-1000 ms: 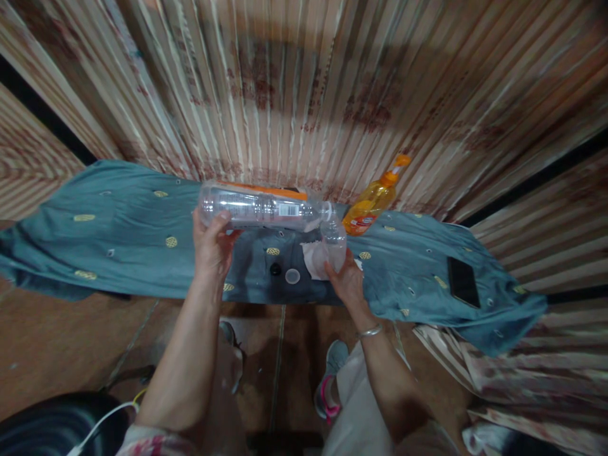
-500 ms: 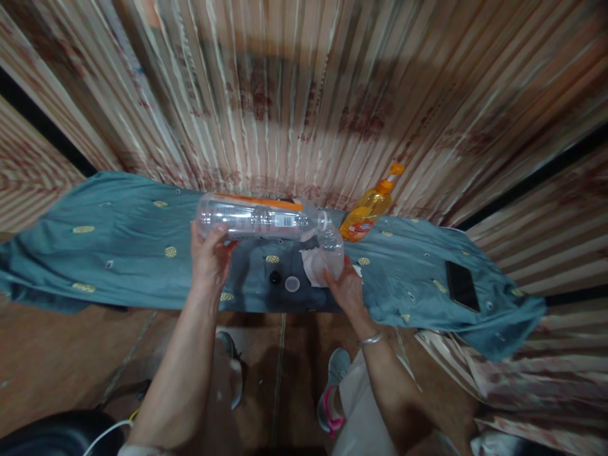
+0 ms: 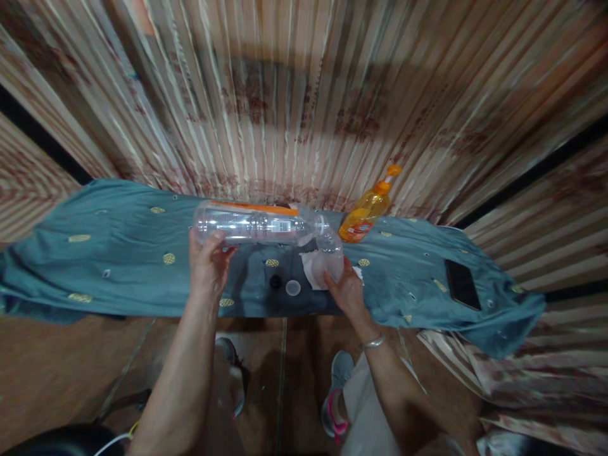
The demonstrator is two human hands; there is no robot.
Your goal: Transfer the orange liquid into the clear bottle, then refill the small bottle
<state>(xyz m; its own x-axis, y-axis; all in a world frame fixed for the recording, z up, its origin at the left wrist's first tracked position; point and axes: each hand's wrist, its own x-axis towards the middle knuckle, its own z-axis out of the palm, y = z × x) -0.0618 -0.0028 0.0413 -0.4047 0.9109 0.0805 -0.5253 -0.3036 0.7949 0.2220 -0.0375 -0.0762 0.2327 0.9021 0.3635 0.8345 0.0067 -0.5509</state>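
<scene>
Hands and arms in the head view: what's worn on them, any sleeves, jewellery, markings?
Both forearms are bare. The right hand has a thin silver bangle at the wrist. The left hand shows no ring, watch or band. No gloves and no cables on either arm. Any sleeves start beyond the bottom edge of the picture.

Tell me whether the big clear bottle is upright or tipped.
Tipped: the left hand holds the big bottle sideways, its mouth at the small bottle.

A large bottle (image 3: 251, 226) is held lying sideways above the bench (image 3: 118, 266), its mouth over a small bottle (image 3: 332, 250). Two caps (image 3: 285, 285) lie below; a soap bottle (image 3: 365, 215) behind, a phone (image 3: 462, 285) far right.
</scene>
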